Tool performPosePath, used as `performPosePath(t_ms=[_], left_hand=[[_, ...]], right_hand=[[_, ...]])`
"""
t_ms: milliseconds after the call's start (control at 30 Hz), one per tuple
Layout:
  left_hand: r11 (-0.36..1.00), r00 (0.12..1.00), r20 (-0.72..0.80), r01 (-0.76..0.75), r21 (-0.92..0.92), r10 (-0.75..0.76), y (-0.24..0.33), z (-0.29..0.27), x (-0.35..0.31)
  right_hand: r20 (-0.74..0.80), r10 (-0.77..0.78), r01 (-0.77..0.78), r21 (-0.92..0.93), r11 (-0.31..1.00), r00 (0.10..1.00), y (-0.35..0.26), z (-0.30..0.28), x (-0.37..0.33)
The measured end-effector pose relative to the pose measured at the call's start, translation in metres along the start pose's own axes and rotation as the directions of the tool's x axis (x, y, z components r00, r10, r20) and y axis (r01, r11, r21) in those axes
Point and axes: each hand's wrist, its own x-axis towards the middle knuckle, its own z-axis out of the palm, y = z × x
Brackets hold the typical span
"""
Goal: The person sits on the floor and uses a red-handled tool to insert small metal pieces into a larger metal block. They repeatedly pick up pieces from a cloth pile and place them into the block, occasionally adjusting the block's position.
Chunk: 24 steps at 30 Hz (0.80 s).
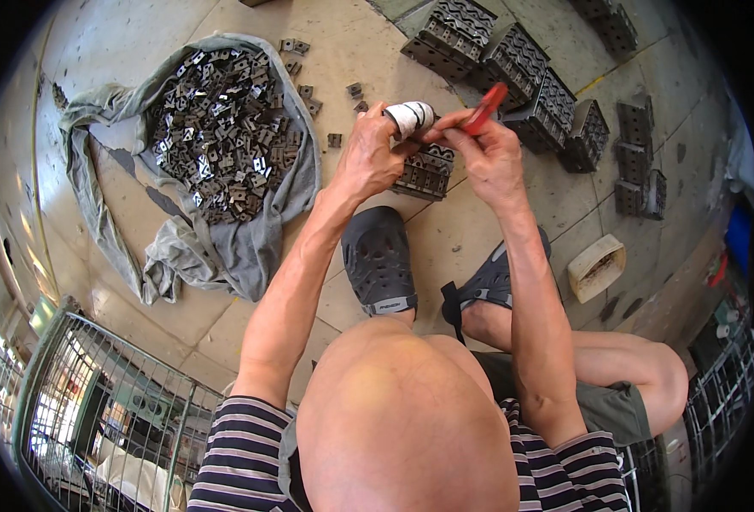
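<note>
My left hand (370,154) is closed at the near edge of a small block of stacked dark metal pieces (425,174) on the floor. A white wrapping with dark lines (410,119) sits around the finger end of that hand. Whatever its fingertips pinch is hidden. Close beside it, my right hand (489,158) is closed around a red-handled tool (486,109), its red end sticking up and away from me. The fingertips of both hands meet just above the block. The tool's working end cannot be made out.
A grey cloth (304,166) at the left bears a heap of small metal clips (223,128); several lie loose beside it. Stacked metal blocks (518,68) stand at far right, more (634,158) beyond. A dirty white container (597,266) lies right. Wire baskets (104,384) flank me.
</note>
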Motion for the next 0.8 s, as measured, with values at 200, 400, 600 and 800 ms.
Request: performPosePath(t_ms=[200, 400, 600, 800], left_hand=[[0.973, 0.987, -0.095, 0.11, -0.202, -0.131, 0.004, 0.01, 0.004], [0.959, 0.981, -0.12, 0.119, -0.257, -0.154, -0.004, 0.016, 0.007], [0.96, 0.966, -0.185, 0.134, -0.247, -0.182, -0.002, 0.022, 0.008], [0.96, 0.948, -0.24, 0.152, -0.235, -0.209, 0.003, 0.022, -0.005]], right_hand=[[-0.135, -0.103, 0.076, -0.191, 0.979, 0.986, -0.004, 0.018, -0.003], [-0.136, -0.071, 0.06, -0.08, 0.995, 0.988, 0.0, 0.014, -0.003], [-0.167, -0.257, 0.153, -0.467, 0.871, 0.952, -0.002, 0.015, -0.009], [-0.146, -0.217, 0.154, -0.355, 0.922, 0.965, 0.004, 0.02, -0.01]])
